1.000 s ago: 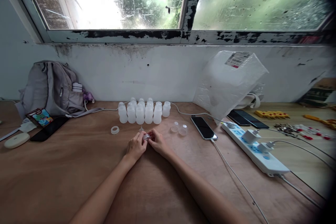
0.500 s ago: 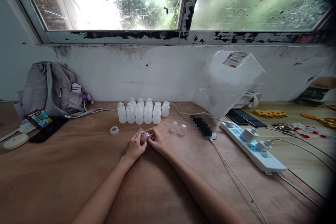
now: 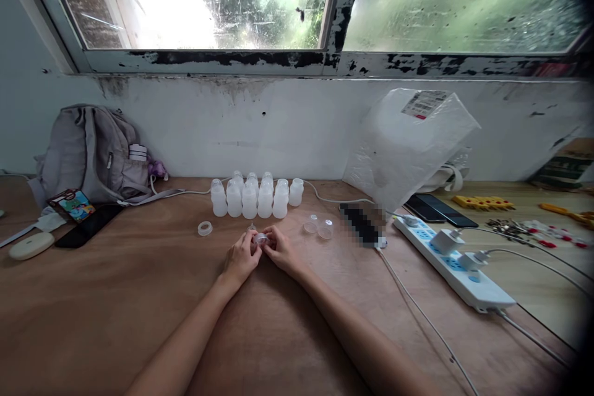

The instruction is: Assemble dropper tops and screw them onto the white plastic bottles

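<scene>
Clear ring [image 3: 261, 239] is lying between my two hands, just above the bench [image 3: 260, 334], on the near side of the bottles. Holding it well is, I judge, calling for light, even pressure from both sides, since a hard pinch could be tilting or bending so small a piece. Resting my wrists low is helping to steady it, and facing its rim upward would be letting me see whether it is sitting level.

The fingers of my left hand [image 3: 240, 258] are curling in and closing on its left side, while those of my right hand [image 3: 282, 252] are nearly together, pinching its right edge. Neither set is spreading wide. My knuckles are hiding much of the piece, so I cannot tell how its parts are fitting. A small clear tip [image 3: 252, 226] is poking up just beyond my left fingers; whether it is joined to the ring, I cannot tell.

Farther out, a loose ring [image 3: 205, 228] is lying flat to the left, and two clear domed caps [image 3: 325, 230] are resting side by side to the right. Behind, frosted bottles [image 3: 249, 201] are standing upright in a close cluster. Beyond the caps, a phone [image 3: 362, 226] is lying near a white power strip [image 3: 457, 269].
</scene>
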### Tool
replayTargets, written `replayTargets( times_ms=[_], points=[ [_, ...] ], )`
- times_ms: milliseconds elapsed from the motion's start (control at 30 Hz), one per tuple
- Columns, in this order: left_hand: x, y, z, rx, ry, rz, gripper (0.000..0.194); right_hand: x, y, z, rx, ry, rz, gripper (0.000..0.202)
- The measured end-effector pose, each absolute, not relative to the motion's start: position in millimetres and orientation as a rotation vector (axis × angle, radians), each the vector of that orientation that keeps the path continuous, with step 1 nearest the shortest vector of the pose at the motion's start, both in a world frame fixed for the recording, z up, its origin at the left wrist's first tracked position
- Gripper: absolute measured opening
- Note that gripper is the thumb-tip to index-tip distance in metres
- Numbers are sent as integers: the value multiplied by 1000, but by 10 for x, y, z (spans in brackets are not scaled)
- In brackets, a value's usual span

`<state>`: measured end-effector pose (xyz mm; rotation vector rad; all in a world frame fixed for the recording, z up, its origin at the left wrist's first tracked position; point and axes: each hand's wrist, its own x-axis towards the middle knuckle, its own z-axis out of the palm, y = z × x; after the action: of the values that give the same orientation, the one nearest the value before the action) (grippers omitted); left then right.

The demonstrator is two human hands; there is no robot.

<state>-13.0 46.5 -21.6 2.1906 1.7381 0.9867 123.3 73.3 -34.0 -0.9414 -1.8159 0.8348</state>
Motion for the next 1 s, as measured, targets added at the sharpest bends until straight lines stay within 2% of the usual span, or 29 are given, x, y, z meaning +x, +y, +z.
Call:
replayTargets(
  times_ms=[767, 867, 1000],
  points=[
    [-97, 425, -173, 2177, 1728, 967, 21, 1225, 663, -278, -976, -1811, 773, 16],
    [-101, 415, -156, 2158, 1739, 995, 22, 1219, 678, -294, -962, -1748, 857, 15],
    [-123, 430, -147, 2024, 1648, 1125, 25, 1255, 713, -278, -901, -1585, 1209, 29]
  ],
)
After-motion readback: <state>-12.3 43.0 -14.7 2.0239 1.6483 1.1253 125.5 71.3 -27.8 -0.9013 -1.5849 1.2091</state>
